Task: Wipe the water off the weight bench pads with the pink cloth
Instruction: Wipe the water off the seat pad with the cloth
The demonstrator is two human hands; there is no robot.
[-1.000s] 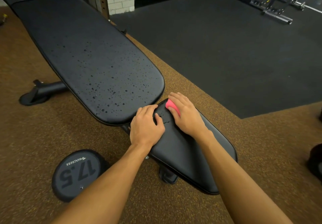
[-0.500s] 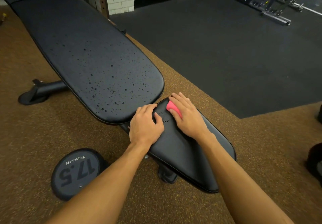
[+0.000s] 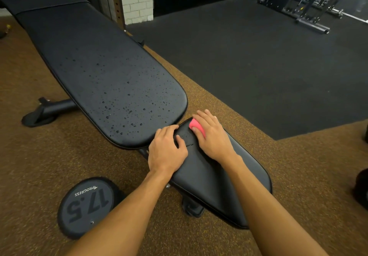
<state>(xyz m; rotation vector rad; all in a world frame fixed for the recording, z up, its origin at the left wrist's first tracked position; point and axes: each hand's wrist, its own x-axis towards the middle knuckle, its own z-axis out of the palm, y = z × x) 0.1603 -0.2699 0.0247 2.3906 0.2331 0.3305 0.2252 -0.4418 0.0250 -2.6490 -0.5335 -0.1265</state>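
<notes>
The black weight bench has a long back pad dotted with water drops near its rounded near end, and a shorter seat pad closer to me. My right hand lies flat over the pink cloth, pressing it onto the far end of the seat pad; only a pink edge shows past my fingers. My left hand rests on the seat pad's left far corner, fingers bent over the edge. A few drops sit between my hands.
A 17.5 dumbbell lies on the brown floor left of the seat. The bench's foot sticks out at left. Black rubber flooring and a rack lie at the far right. A dark object sits at the right edge.
My right hand and the pink cloth have slid slightly toward the far end of the seat pad. My left hand stays where it was.
</notes>
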